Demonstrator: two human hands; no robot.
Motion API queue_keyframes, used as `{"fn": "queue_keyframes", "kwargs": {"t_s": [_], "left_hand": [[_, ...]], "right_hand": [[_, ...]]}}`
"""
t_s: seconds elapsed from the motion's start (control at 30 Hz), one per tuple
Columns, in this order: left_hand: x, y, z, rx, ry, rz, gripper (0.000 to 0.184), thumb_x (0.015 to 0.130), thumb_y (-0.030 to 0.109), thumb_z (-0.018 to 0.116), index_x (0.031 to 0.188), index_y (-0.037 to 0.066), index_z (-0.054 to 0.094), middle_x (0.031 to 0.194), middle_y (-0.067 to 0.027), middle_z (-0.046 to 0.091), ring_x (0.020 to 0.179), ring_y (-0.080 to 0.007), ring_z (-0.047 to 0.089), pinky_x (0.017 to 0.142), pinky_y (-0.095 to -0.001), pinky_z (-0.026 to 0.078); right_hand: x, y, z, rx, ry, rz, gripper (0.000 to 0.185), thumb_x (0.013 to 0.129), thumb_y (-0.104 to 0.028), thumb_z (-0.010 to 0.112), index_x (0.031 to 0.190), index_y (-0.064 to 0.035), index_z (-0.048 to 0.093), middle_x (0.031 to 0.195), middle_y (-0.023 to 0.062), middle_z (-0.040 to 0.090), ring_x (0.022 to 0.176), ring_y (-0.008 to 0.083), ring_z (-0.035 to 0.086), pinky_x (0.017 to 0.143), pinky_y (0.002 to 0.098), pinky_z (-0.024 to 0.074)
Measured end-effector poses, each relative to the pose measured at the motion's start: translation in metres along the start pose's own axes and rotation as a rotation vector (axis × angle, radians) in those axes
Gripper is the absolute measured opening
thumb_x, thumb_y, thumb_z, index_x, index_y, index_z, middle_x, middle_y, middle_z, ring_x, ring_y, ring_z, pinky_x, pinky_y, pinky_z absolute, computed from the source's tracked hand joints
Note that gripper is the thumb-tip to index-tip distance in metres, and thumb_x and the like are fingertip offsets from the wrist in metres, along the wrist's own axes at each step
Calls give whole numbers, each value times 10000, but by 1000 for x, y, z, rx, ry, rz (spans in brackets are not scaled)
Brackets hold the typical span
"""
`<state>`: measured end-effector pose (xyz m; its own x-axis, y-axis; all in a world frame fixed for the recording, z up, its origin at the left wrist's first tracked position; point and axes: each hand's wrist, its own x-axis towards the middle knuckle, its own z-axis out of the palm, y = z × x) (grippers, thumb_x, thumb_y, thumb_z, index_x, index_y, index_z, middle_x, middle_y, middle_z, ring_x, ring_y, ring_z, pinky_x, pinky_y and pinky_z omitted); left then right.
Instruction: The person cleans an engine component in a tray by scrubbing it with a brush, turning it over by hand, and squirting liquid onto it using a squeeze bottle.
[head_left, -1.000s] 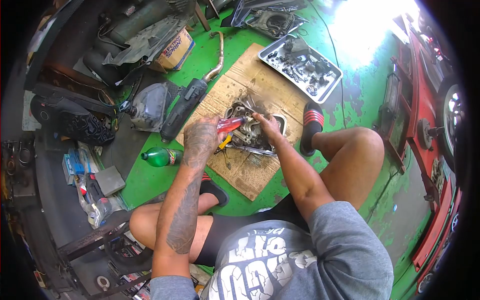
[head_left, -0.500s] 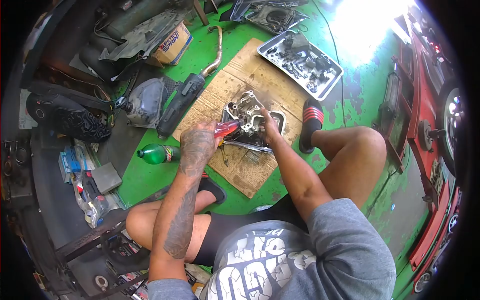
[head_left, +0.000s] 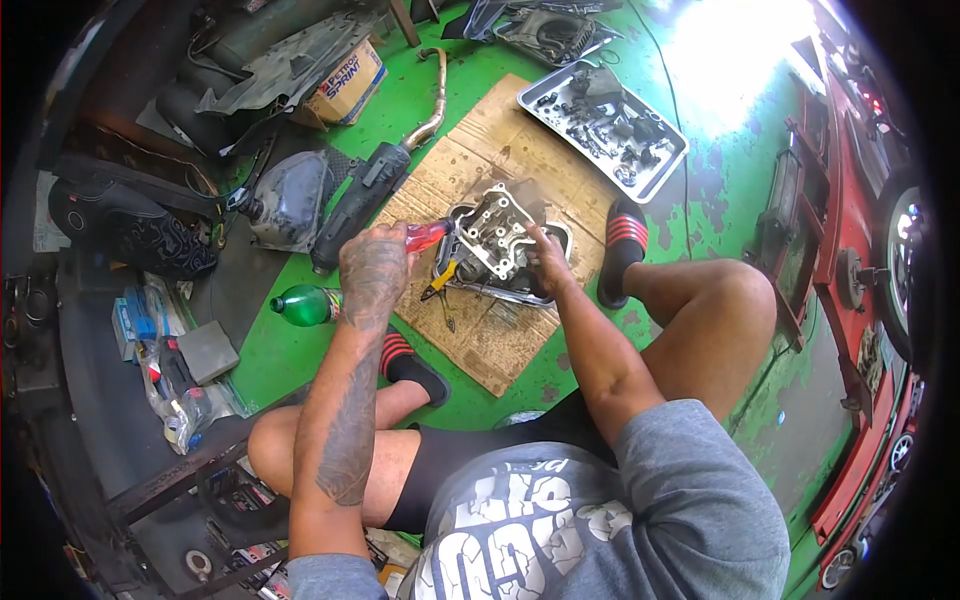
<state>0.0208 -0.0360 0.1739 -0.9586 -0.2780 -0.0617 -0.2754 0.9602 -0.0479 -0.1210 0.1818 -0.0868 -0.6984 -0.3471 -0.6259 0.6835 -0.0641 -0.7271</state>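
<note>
My left hand (head_left: 374,262) is closed around a translucent red object (head_left: 428,236), perhaps a brush or tool handle. Its dark end points at the left side of a metal engine casing (head_left: 497,232). My right hand (head_left: 546,262) grips the casing's right edge and holds it tilted over a metal tray (head_left: 561,238). Oily dark patches show inside the casing. A yellow-handled tool (head_left: 440,279) leans by the tray's left side, below my left hand. The exact kind of the red object is hard to make out.
Cardboard (head_left: 487,350) lies under the tray on the green floor. A second tray (head_left: 662,178) of small parts stands at the upper right. An exhaust muffler (head_left: 362,205) and a green bottle (head_left: 302,305) lie to the left. A red vehicle (head_left: 850,230) stands at the right.
My left hand has drawn left and slightly up with the red object. The casing now shows more of its open face. More of the yellow-handled tool is visible.
</note>
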Motion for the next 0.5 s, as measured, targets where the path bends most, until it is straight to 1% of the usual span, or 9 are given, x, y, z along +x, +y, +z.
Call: {"fn": "queue_keyframes", "kwargs": {"t_s": [0.03, 0.13, 0.23, 0.33, 0.43, 0.5], "left_hand": [[1, 0, 0, -5, 12, 8, 335, 788, 265, 804, 1069, 109, 707, 946, -94, 723, 893, -294, 718, 774, -430, 573], [7, -1, 4, 40, -36, 55, 313, 782, 260, 806, 1041, 112, 710, 931, -93, 722, 893, -287, 717, 772, -433, 573], [11, -1, 2, 52, -72, 92, 288, 791, 275, 797, 1010, 110, 709, 928, -91, 724, 896, -285, 719, 771, -430, 574], [6, 11, -3, -13, 0, 75, 281, 806, 302, 782, 992, 106, 706, 929, -92, 726, 896, -285, 720, 769, -427, 574], [1, 31, -5, -25, -62, 50, 300, 820, 320, 768, 1015, 103, 700, 939, -93, 727, 897, -283, 721, 769, -423, 574], [-3, 40, 3, -46, -8, 106, 319, 818, 326, 770, 1033, 103, 694, 943, -92, 725, 902, -279, 719, 771, -423, 574]], "right_hand": [[-7, -5, 1, -40, 20, -16, 876, 778, -615, 783, 1380, -36, 517, 1345, 154, 550, 1147, 278, 531, 945, 459, 446], [-4, -9, -2, -89, -51, -110, 660, 805, -513, 812, 1263, -85, 605, 1117, 32, 630, 927, 163, 530, 840, 369, 451], [-5, -12, -1, -72, -37, -161, 551, 818, -390, 845, 1197, -39, 652, 994, 40, 689, 846, 119, 592, 779, 257, 461], [0, -8, 2, -51, -6, -189, 516, 806, -356, 860, 1165, -40, 666, 1016, 53, 694, 902, 136, 606, 796, 293, 479], [4, -5, 12, -64, 78, -243, 644, 792, -426, 857, 1226, -22, 607, 1016, 39, 654, 866, 113, 534, 774, 295, 447], [5, -3, 22, -51, 167, -187, 722, 765, -431, 872, 1271, 1, 591, 1091, 83, 667, 947, 165, 578, 857, 322, 464]]}}
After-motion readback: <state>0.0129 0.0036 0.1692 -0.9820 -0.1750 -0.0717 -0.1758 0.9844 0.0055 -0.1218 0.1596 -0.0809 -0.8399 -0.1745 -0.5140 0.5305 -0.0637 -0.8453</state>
